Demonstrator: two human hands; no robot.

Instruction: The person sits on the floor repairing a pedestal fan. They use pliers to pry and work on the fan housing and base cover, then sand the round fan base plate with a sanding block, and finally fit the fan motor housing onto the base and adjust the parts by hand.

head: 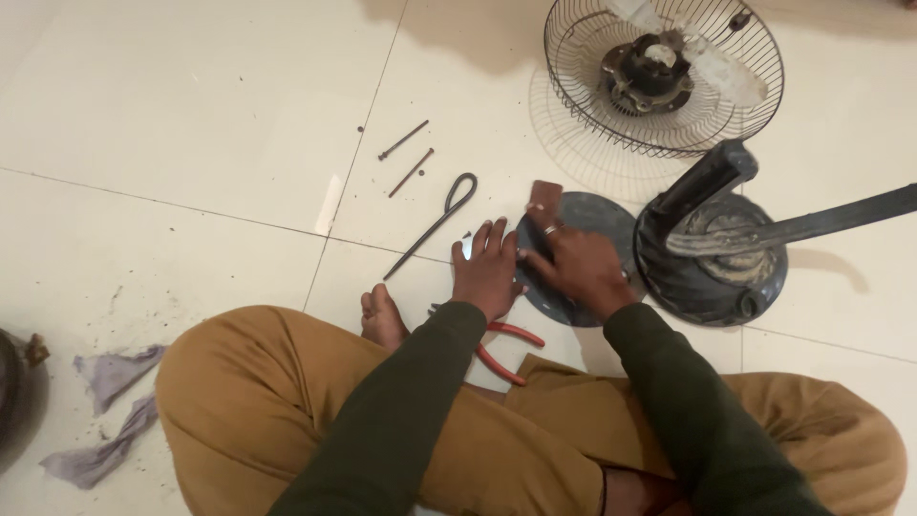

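Both hands press on the round dark grey metal disc (583,215): left hand (487,272) flat, fingers spread; right hand (578,268) apparently pinching a small brown rectangular piece (545,195).

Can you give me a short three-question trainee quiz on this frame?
1. True or false: both hands rest on the dark round plate on the floor.
2. Which tool lies nearest the left hand? A) red-handled pliers B) hammer C) paintbrush
3. Fill in: the wire fan guard lies on the tiled ____.

Key:
1. True: the left hand is at the plate's left edge, and the right hand lies on top, fingers at a small brown piece.
2. A
3. floor
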